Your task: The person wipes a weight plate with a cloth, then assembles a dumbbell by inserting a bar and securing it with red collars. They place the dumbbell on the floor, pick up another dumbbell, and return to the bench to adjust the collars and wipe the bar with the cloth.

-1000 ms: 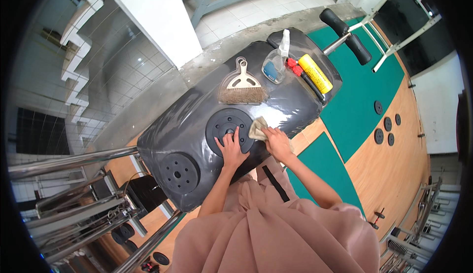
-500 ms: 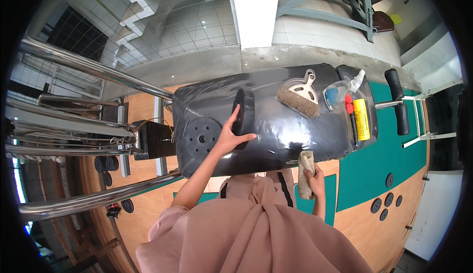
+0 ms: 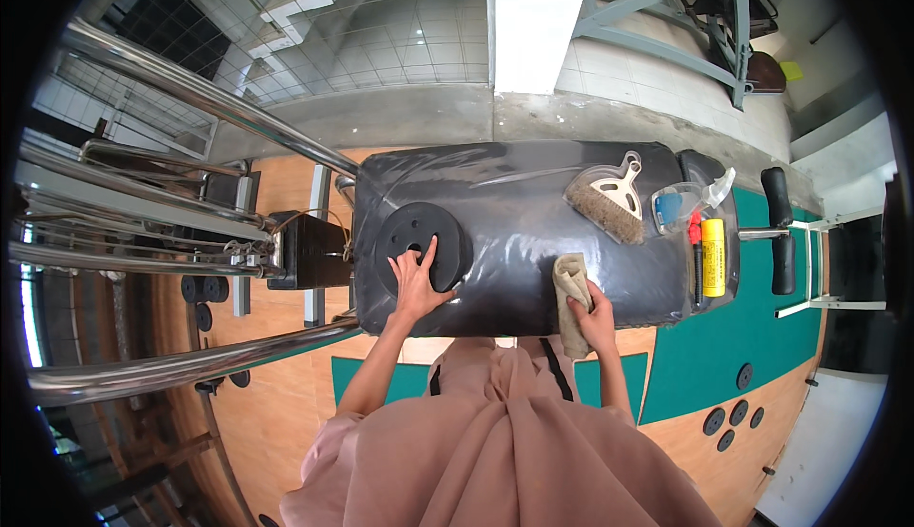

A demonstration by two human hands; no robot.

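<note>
Resting on the plate, the left hand has its fingers parted: the index reaches across the top, other fingers curl near the centre hole, and the thumb stretches out toward the near right rim. Whether it grips, I cannot tell. The plate lies with its face up at the left end of the bench, with a thick dark rim showing on its right; whether another plate sits underneath is unclear.

The right hand is closed around a folded beige cloth, held at the near edge of the bench, right of the plate and well apart from it. The far end of the cloth reaches over the bench top and its near end hangs past the edge.

On the right part of the bench, toward the far side, lies a brush with a pale handle. Right of it are a clear spray bottle with blue on it, a red and black tool and a yellow can, the last two side by side.

Beyond the right end stand black rollers. Small plates lie on the floor at near right, by a green mat. Chrome bars run left from the bench.
</note>
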